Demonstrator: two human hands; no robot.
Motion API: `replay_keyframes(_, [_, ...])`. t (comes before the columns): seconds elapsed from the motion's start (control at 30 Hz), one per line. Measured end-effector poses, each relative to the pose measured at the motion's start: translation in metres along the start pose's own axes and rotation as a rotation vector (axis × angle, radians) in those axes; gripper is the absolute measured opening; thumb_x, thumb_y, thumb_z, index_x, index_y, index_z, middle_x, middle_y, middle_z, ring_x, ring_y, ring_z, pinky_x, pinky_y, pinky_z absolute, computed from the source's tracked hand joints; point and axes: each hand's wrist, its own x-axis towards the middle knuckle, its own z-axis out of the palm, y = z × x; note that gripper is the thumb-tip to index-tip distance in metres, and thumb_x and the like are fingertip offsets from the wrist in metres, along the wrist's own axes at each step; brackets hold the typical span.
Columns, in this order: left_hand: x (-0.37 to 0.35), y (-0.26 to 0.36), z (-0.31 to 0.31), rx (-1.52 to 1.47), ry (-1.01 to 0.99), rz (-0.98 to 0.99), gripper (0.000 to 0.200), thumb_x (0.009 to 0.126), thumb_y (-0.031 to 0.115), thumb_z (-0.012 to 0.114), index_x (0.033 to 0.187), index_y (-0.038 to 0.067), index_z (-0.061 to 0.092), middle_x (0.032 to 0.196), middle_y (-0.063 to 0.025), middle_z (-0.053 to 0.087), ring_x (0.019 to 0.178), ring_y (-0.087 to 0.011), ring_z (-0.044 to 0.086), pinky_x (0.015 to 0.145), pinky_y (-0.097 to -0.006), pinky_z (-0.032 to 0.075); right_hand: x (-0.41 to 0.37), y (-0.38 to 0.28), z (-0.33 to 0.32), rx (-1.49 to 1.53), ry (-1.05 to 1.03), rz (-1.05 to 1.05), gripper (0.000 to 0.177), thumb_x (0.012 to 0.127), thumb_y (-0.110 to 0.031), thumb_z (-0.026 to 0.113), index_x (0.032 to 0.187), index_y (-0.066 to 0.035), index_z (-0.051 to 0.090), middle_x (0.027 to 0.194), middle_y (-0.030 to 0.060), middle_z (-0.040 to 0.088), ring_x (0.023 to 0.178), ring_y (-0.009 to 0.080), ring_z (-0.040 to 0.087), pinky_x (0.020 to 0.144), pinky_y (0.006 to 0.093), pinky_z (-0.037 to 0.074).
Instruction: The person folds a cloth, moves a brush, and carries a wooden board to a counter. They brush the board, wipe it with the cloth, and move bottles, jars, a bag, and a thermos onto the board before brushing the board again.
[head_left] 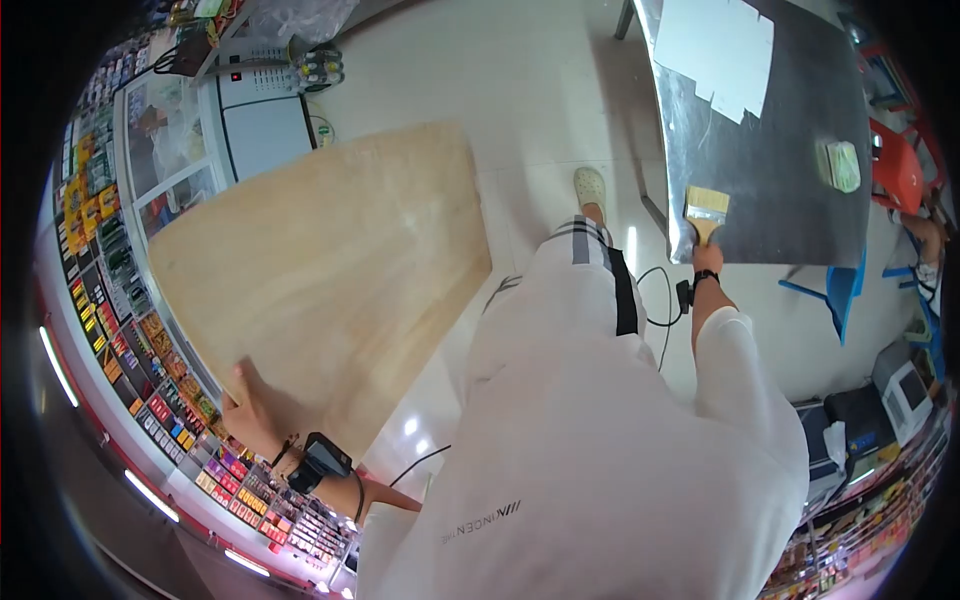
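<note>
Counter (150, 190): a glass display case runs along your far left, with packed goods on its shelves.
Left hand (255, 410): your hand lies flat on the near left corner of the board, fingers spread, clasping nothing. A dark watch sits on the wrist.
Board (330, 260): a large pale wooden sheet, left of your body. Its left edge rests against the counter and its right edge stands out over the floor.
Shoe (590, 185): your pale shoe is on the tiled floor, between the board and the table.
Cable (660, 300): a black lead lies on the floor, just left of your right forearm.
Brush (707, 205): a flat brush with a wooden handle and pale bristles. The bristles point away from you, over the near left corner of the table.
Right hand (707, 258): your hand is clenched round the brush handle.
Table (690, 150): metal, with a dark mat on top.
Paper (715, 45): a white sheet at the far end of the mat.
Pad (843, 165): a small pale block on the mat, right of the brush and apart from it.
</note>
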Motion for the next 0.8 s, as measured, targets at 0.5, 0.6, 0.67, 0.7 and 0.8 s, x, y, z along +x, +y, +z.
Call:
replay_keyframes(0.5, [0.069, 0.111, -0.135, -0.02, 0.137, 0.036, 0.059, 0.093, 0.05, 0.058, 0.102, -0.008, 0.062, 0.081, -0.0039, 0.061, 0.072, -0.0126, 0.051, 0.065, -0.0271, 0.043, 0.036, -0.416, 0.129, 1.136, -0.904, -0.152, 0.056, 0.098, -0.048, 0.042, 0.142, -0.014, 0.037, 0.132, 0.0128, 0.052, 0.121, 0.0326, 0.048, 0.096, 0.052, 0.042])
replay_keyframes(0.6, [0.076, 0.132, -0.15, 0.043, 0.233, 0.046, 0.061, 0.094, 0.052, 0.054, 0.096, -0.009, 0.056, 0.08, -0.0037, 0.056, 0.073, -0.0124, 0.048, 0.067, -0.0279, 0.041, -0.073, -0.529, 0.084, 1.016, -1.135, 0.17, 0.067, 0.094, -0.059, 0.038, 0.146, -0.016, 0.032, 0.141, 0.0107, 0.045, 0.13, 0.0306, 0.04, 0.1, 0.0579, 0.035])
replay_keyframes(0.67, [0.083, 0.135, -0.166, 0.169, 0.298, 0.018, 0.063, 0.094, 0.055, 0.053, 0.091, -0.008, 0.054, 0.079, -0.0032, 0.054, 0.074, -0.0124, 0.046, 0.068, -0.0283, 0.041, -0.116, -0.561, 0.093, 1.124, -1.265, 0.222, 0.066, 0.095, -0.059, 0.037, 0.146, -0.017, 0.035, 0.143, 0.0093, 0.045, 0.131, 0.0302, 0.039, 0.102, 0.0581, 0.035])
replay_keyframes(0.7, [0.086, 0.13, -0.174, 0.182, 0.259, 0.02, 0.064, 0.093, 0.057, 0.052, 0.091, -0.007, 0.054, 0.079, -0.0035, 0.054, 0.074, -0.0128, 0.047, 0.069, -0.0284, 0.041, -0.13, -0.578, 0.1, 1.175, -1.328, 0.237, 0.066, 0.095, -0.059, 0.036, 0.145, -0.017, 0.036, 0.143, 0.0086, 0.045, 0.132, 0.03, 0.039, 0.102, 0.0582, 0.035])
replay_keyframes(0.8, [0.097, 0.098, -0.192, 0.192, 0.194, 0.026, 0.068, 0.092, 0.06, 0.051, 0.095, -0.008, 0.052, 0.082, -0.0051, 0.054, 0.077, -0.0143, 0.047, 0.072, -0.0293, 0.041, -0.155, -0.617, 0.109, 1.746, -1.643, 0.038, 0.061, 0.095, -0.054, 0.039, 0.137, -0.011, 0.045, 0.135, 0.0063, 0.052, 0.123, 0.0227, 0.049, 0.102, 0.04, 0.041])
